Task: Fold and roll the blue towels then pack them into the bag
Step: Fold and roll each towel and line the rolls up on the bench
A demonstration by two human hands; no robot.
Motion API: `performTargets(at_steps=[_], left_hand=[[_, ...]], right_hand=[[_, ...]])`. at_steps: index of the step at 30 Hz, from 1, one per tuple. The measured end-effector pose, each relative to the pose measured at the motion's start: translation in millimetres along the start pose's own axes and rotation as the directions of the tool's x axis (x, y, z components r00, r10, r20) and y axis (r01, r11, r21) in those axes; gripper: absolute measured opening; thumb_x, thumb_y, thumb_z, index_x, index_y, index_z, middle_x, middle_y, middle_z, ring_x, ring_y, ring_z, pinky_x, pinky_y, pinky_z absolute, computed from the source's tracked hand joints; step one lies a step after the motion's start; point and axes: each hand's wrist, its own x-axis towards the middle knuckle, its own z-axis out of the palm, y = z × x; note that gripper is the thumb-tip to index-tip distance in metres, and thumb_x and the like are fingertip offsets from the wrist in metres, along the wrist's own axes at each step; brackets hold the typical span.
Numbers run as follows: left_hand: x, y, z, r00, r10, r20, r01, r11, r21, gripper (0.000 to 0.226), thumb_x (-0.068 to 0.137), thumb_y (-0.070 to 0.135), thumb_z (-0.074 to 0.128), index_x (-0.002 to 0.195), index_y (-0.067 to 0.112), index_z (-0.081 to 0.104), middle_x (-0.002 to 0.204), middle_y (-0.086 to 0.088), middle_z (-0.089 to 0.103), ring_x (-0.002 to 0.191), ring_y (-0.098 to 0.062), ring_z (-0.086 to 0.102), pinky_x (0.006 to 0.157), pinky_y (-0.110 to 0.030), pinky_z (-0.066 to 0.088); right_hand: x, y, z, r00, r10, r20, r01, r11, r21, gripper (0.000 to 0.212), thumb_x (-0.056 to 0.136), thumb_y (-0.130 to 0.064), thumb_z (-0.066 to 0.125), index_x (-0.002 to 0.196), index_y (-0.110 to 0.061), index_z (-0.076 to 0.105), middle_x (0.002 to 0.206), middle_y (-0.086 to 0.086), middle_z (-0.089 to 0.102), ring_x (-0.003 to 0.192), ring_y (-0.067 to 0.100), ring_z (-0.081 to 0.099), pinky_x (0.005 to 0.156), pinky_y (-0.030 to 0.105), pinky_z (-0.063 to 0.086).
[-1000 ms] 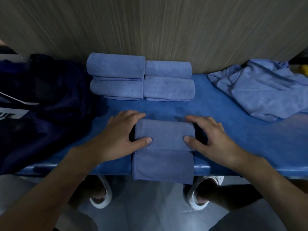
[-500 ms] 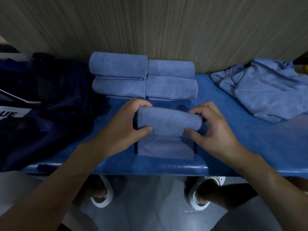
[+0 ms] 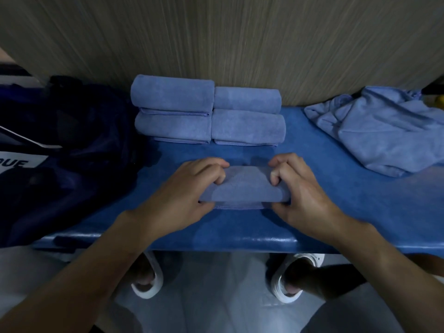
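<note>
A blue towel roll (image 3: 243, 188) lies across the blue bench top (image 3: 336, 212) in front of me. My left hand (image 3: 189, 195) grips its left end, fingers curled over the top. My right hand (image 3: 300, 191) grips the right end the same way. Only a thin strip of the towel's loose edge shows under the roll. Behind it, several rolled blue towels (image 3: 206, 114) are stacked in two columns against the wall. A dark navy bag (image 3: 67, 150) lies at the left end of the bench.
A heap of unfolded blue towels (image 3: 384, 131) sits at the right end of the bench. A wood-grain wall (image 3: 240, 44) stands right behind the stack. Below the bench's front edge are my legs and white slippers (image 3: 149, 280).
The flat tail that hung over the bench edge has been rolled up into the towel. Both hands now curl over the finished roll's ends.
</note>
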Motion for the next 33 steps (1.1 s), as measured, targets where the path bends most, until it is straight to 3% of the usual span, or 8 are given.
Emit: performTargets(at_steps=[4,9,15,18,22,26,30,33], left_hand=[[-6,4,-1,1.000,-0.020,-0.021,0.018,0.997,-0.081,0.032,0.083,0.052,0.064,0.091,0.031,0.041,0.142,0.014,0.044,0.131,-0.002,0.041,0.106,-0.031,0.035],[-10,4,1,0.995,-0.104,-0.008,0.101,0.983,-0.153,0.016,0.092,0.046,0.054,0.089,0.032,0.047,0.141,0.016,0.042,0.134,0.005,0.035,0.101,-0.019,0.029],[-13,-3,-2,0.985,-0.171,0.022,0.172,0.983,-0.059,0.057,0.072,0.067,0.061,0.120,0.041,0.042,0.123,0.027,0.042,0.118,-0.002,0.041,0.097,-0.023,0.035],[-15,-4,-1,0.982,-0.184,0.049,0.187,0.980,-0.069,0.066,0.070,0.067,0.065,0.127,0.046,0.040,0.125,0.026,0.042,0.121,-0.004,0.040,0.102,-0.029,0.037],[-14,-3,-1,0.975,-0.191,0.112,0.200,0.977,-0.072,0.082,0.070,0.049,0.080,0.139,0.048,0.036,0.127,0.019,0.044,0.123,-0.005,0.038,0.103,-0.028,0.034],[-10,9,-5,0.985,-0.163,0.061,0.172,0.965,-0.196,0.081,0.068,0.027,0.086,0.133,0.048,0.042,0.122,0.013,0.044,0.114,-0.001,0.046,0.093,-0.013,0.040],[10,15,-20,0.973,-0.227,0.030,0.220,0.886,-0.408,0.076,0.063,0.036,0.083,0.125,0.054,0.044,0.125,0.008,0.048,0.114,-0.008,0.054,0.096,-0.033,0.051],[40,20,-43,0.953,-0.303,-0.020,0.259,0.846,-0.466,0.077,0.059,0.048,0.081,0.127,0.043,0.045,0.126,0.005,0.051,0.112,-0.016,0.059,0.094,-0.041,0.054]], right_hand=[[-8,-1,-1,0.998,0.048,0.043,-0.050,0.998,0.042,0.036,0.074,-0.048,0.065,0.091,-0.029,0.039,0.128,-0.008,0.041,0.122,0.011,0.039,0.101,0.041,0.036],[-13,-1,3,0.996,0.089,0.009,-0.089,0.981,0.175,0.020,0.089,-0.048,0.050,0.087,-0.031,0.040,0.119,-0.010,0.053,0.131,0.004,0.040,0.100,0.049,0.039],[-15,-4,-1,0.973,0.215,0.089,-0.221,0.973,0.061,0.054,0.079,-0.060,0.057,0.124,-0.037,0.038,0.116,-0.020,0.047,0.107,0.005,0.040,0.102,0.035,0.033],[-14,-10,-4,0.960,0.260,0.108,-0.266,0.963,0.040,0.068,0.082,-0.044,0.071,0.139,-0.027,0.038,0.107,-0.035,0.033,0.104,0.001,0.032,0.102,0.029,0.028],[-12,-10,-6,0.931,0.340,0.133,-0.361,0.912,0.195,0.073,0.076,-0.038,0.079,0.135,-0.030,0.038,0.117,-0.016,0.047,0.113,0.010,0.045,0.103,0.033,0.039],[-8,-10,-7,0.929,0.359,0.094,-0.367,0.853,0.371,0.069,0.072,-0.016,0.084,0.119,-0.037,0.039,0.113,-0.009,0.050,0.095,0.003,0.055,0.079,0.014,0.047],[3,-17,-25,0.913,0.403,0.057,-0.364,0.746,0.557,0.063,0.077,-0.006,0.080,0.121,-0.029,0.042,0.112,0.000,0.051,0.087,0.009,0.058,0.064,0.016,0.051],[28,-16,-48,0.867,0.499,-0.007,-0.366,0.644,0.672,0.051,0.077,-0.016,0.082,0.118,-0.017,0.051,0.112,0.002,0.062,0.096,0.014,0.065,0.075,0.025,0.057]])
